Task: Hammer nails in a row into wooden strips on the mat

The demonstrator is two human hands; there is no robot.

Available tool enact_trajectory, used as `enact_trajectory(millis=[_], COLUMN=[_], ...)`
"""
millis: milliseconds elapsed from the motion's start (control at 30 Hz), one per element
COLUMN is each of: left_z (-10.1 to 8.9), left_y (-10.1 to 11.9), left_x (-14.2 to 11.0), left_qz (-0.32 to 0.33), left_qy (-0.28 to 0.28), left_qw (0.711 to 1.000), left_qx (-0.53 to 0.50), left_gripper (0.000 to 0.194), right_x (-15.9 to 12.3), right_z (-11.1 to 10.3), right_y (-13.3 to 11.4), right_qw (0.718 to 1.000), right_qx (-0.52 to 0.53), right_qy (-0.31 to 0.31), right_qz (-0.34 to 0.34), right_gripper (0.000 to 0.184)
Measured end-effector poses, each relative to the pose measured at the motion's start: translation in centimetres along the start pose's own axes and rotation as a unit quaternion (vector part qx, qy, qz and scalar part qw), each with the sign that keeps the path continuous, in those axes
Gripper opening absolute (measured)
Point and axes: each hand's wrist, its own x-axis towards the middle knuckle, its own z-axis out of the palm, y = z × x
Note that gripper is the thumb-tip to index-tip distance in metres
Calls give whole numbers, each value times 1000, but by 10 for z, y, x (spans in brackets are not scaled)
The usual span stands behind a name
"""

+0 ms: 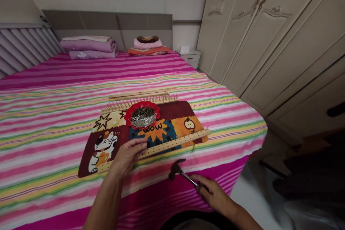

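Observation:
My left hand [130, 152] is closed on a long wooden strip [172, 144] that has small holes along it. One nail [207, 128] stands near the strip's right end. In my right hand [211, 191] is a claw hammer [176, 169], gripped by its handle, with its head apart from the strip, on the near side. Beneath the strip lies a patterned mat [175, 109] with a cat drawing and the word WOW. On this mat a red scalloped bowl [128, 114] holds a heap of dark and silvery nails [144, 115].
Behind the bowl lies another wooden strip [140, 104] studded with upright nails, with plain strips [137, 94] beyond it. Striped sheets [48, 125] cover the bed. Folded bedding [88, 46] sits by the headboard [102, 21]; a wardrobe [258, 32] stands to the right.

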Motion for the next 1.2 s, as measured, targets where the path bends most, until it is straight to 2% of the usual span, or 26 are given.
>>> enact_trajectory(millis=[267, 433, 700, 900, 1033, 1133, 1200], left_z=[26, 31, 33, 32, 32, 33, 34], left_y=[-24, -37, -39, -43, -45, -46, -46], left_x=[9, 20, 18, 15, 13, 12, 12], left_qz=[54, 87, 139, 235, 252, 259, 265], left_qy=[53, 51, 67, 64, 58, 54, 53], left_qw=[996, 984, 943, 900, 886, 877, 871], left_qx=[49, 146, 296, 362, 385, 402, 411], left_gripper=[43, 35, 25, 17, 18, 18, 18], right_x=[0, 1, 1, -1, -6, -7, -1], right_z=[1, 0, 1, 0, -3, -9, -13], right_y=[-4, -6, 0, 1, -13, -36, -56], right_qw=[1000, 1000, 1000, 1000, 1000, 1000, 999], right_qx=[1, -1, -9, -13, -12, -2, -11], right_qy=[3, -3, 0, -3, -7, 1, 31], right_qz=[7, 4, -3, -7, -2, -1, -25], right_gripper=[35, 35, 39, 40, 39, 36, 35])
